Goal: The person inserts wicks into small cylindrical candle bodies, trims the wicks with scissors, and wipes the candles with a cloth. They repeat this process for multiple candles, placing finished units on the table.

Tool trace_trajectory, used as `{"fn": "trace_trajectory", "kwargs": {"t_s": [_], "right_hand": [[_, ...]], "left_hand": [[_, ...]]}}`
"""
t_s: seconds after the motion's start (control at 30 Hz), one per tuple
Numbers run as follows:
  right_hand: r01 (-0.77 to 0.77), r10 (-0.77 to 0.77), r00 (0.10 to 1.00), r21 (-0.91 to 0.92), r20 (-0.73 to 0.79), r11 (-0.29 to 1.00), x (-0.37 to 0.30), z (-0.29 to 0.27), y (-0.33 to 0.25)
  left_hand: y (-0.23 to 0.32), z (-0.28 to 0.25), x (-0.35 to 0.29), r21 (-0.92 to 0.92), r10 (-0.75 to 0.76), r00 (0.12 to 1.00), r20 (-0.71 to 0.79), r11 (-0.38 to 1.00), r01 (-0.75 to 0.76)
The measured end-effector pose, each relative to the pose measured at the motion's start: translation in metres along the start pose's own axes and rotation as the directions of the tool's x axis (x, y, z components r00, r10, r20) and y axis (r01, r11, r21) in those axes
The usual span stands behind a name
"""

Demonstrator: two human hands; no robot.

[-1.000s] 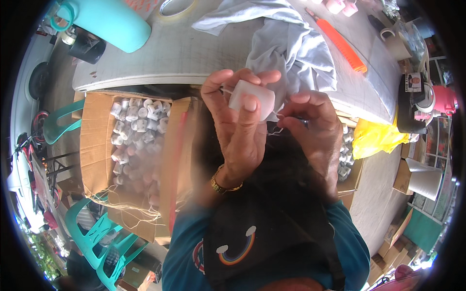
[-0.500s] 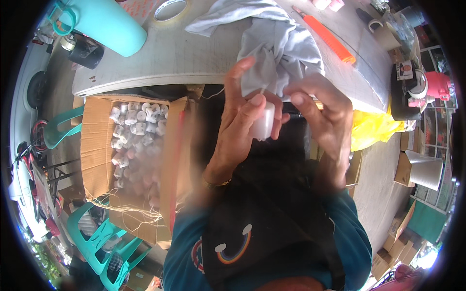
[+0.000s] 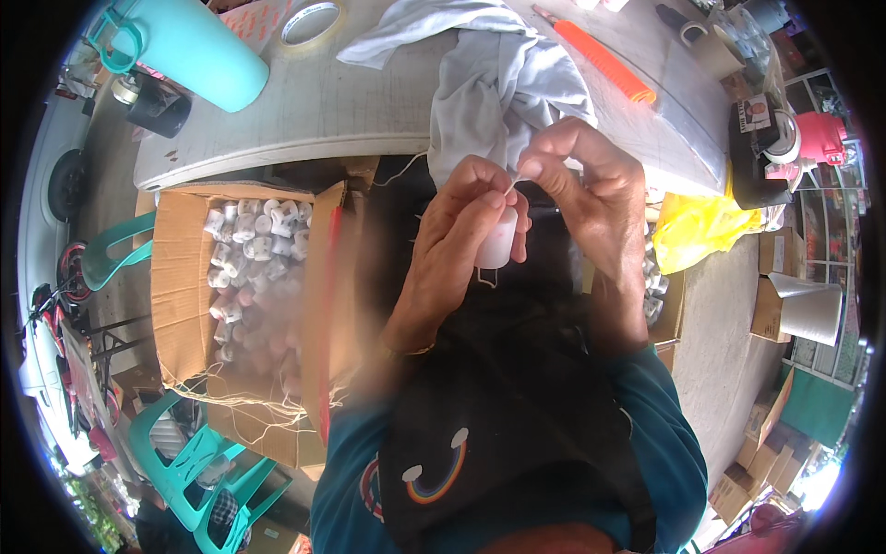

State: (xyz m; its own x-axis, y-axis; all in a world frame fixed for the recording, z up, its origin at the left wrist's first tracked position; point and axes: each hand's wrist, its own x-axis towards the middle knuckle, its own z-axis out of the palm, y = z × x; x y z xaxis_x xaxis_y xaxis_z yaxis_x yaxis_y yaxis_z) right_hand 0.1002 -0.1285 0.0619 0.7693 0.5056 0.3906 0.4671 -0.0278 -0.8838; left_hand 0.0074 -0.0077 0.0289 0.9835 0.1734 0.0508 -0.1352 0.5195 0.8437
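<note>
My left hand (image 3: 443,245) is wrapped round a small white cylindrical candle (image 3: 499,240), held upright above my dark apron. At the candle's top a thin white wick (image 3: 514,184) sticks up, and my right hand (image 3: 595,198) pinches it between thumb and forefinger. A short loop of the same string shows below the candle's bottom. To the left, an open cardboard box (image 3: 180,277) holds several rows' worth of similar white candles (image 3: 258,226); its nearer part is blurred. Loose pale strings (image 3: 249,401) hang over that box's near edge.
On the white table (image 3: 369,102) ahead lie a crumpled grey cloth (image 3: 489,92), a tape roll (image 3: 311,23), an orange-handled cutter (image 3: 604,60) and a turquoise tumbler (image 3: 208,55). Right of my right arm are a yellow plastic bag (image 3: 701,226) and more white candles (image 3: 653,286) in a box.
My right hand has come in to the candle's top and now pinches the wick; before, it was apart. My left forefinger has curled down, and a string loop now shows underneath.
</note>
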Motion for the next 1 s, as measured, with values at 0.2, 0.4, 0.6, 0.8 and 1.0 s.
{"fn": "trace_trajectory", "kwargs": {"t_s": [0.2, 0.4, 0.6, 0.8, 1.0], "right_hand": [[-0.060, 0.069, 0.958, 0.042, -0.279, 0.997, 0.007, -0.021, 0.011], [-0.121, 0.093, 0.935, -0.060, -0.343, 0.991, 0.008, -0.031, 0.022], [-0.100, 0.079, 0.934, -0.043, -0.347, 0.994, 0.007, -0.029, 0.026], [-0.046, -0.034, 0.858, -0.143, -0.513, 0.989, 0.018, -0.047, 0.028], [-0.012, -0.007, 0.941, -0.054, -0.339, 0.998, 0.008, -0.050, 0.018]], "left_hand": [[0.002, -0.004, 0.001, -0.027, -0.132, 0.990, 0.043, 0.991, 0.133], [-0.003, -0.003, 0.004, -0.147, -0.158, 0.986, 0.043, 0.976, 0.163], [-0.010, -0.010, 0.008, -0.061, -0.172, 0.981, 0.092, 0.982, 0.178], [-0.014, -0.012, 0.006, -0.043, -0.264, 0.950, 0.165, 0.961, 0.274], [-0.008, -0.003, 0.005, 0.189, -0.186, 0.982, 0.040, 0.966, 0.175]]}}
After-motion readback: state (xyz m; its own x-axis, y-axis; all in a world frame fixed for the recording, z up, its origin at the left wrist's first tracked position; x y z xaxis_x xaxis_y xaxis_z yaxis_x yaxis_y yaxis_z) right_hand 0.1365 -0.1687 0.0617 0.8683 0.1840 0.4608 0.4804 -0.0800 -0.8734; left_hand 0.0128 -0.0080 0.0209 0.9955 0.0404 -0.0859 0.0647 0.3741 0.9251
